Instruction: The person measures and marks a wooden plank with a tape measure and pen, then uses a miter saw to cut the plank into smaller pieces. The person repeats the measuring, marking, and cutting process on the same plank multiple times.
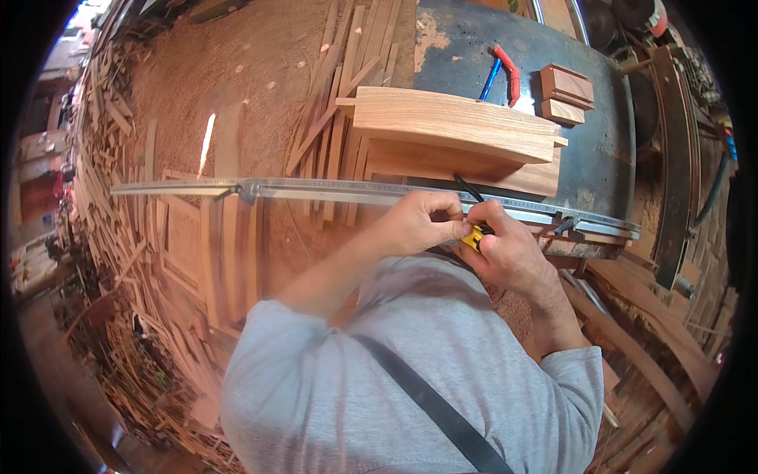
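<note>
My right hand [505,245] is closed around a small yellow tape measure [473,238], held just in front of my chest. A thin black pen or pencil [468,188] sticks up from the same hand, pointing away to the left. Beside it my left hand [422,223] is pinched, thumb and fingertips right against the tape measure; what they grip there is hidden. Just beyond both hands runs a long metal rail with a graduated scale [332,192], with dark clamp knobs [566,225] on it. Past the rail lie thick planed wooden pieces [454,118], stacked together.
The wooden pieces rest partly on a dark metal machine table [604,158]. On it lie a red-and-blue angled tool [509,75] and small wood blocks [567,88]. Long wooden strips [332,150] lie to the left, with heaps of offcuts [110,150] farther left. Sawdust covers the floor [229,71].
</note>
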`<state>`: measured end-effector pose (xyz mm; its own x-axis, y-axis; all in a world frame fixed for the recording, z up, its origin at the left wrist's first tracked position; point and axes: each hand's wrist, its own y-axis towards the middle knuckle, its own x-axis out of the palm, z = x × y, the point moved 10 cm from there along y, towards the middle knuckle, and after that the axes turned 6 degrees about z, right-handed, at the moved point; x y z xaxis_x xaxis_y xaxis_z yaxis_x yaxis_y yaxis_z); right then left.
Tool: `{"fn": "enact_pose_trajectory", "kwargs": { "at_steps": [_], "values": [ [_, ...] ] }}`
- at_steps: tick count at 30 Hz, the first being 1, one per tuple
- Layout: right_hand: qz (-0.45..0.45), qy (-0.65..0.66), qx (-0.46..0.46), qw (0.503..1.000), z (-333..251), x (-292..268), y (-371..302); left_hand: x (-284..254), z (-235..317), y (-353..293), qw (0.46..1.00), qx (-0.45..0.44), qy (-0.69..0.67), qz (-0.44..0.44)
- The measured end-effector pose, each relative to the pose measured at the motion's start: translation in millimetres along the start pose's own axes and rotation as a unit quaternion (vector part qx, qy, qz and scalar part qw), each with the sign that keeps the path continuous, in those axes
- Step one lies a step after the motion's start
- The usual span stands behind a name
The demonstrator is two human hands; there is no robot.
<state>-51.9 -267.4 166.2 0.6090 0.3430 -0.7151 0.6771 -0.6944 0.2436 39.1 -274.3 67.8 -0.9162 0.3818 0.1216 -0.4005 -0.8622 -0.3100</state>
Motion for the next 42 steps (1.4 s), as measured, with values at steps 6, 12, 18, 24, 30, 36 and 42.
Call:
{"fn": "enact_pose_trajectory", "kwargs": {
  "at_steps": [6,12,18,24,30,36,42],
  "values": [
    [0.088,-0.098,-0.029,0.991,59.5,-89.1,-29.0,-106.2,22.7,-9.7,0.947,0.089,0.011,0.309],
    [0.13,-0.23,0.051,0.963,178.1,-178.1,-77.6,-235.4,-21.4,-13.4,0.844,0.037,0.11,0.523],
    [0.149,-0.232,0.065,0.959,198.8,-181.5,-91.5,-204.1,17.8,-16.1,0.764,0.066,0.306,0.564],
    [0.153,-0.225,0.062,0.96,200.9,-179.1,-93.5,-176.5,39.6,-24.3,0.717,0.108,0.362,0.586],
    [0.166,-0.249,0.054,0.953,201.2,-179.8,-93.4,-179.8,29.2,-27.5,0.726,0.108,0.329,0.594],
    [0.174,-0.257,0.04,0.95,200.5,-179.3,-94.3,-173.5,32.1,-27.7,0.731,0.094,0.312,0.599],
    [0.173,-0.262,0.038,0.949,199.5,-179.3,-94.1,-179.9,25.5,-28.6,0.736,0.112,0.298,0.598]
  ]
}}
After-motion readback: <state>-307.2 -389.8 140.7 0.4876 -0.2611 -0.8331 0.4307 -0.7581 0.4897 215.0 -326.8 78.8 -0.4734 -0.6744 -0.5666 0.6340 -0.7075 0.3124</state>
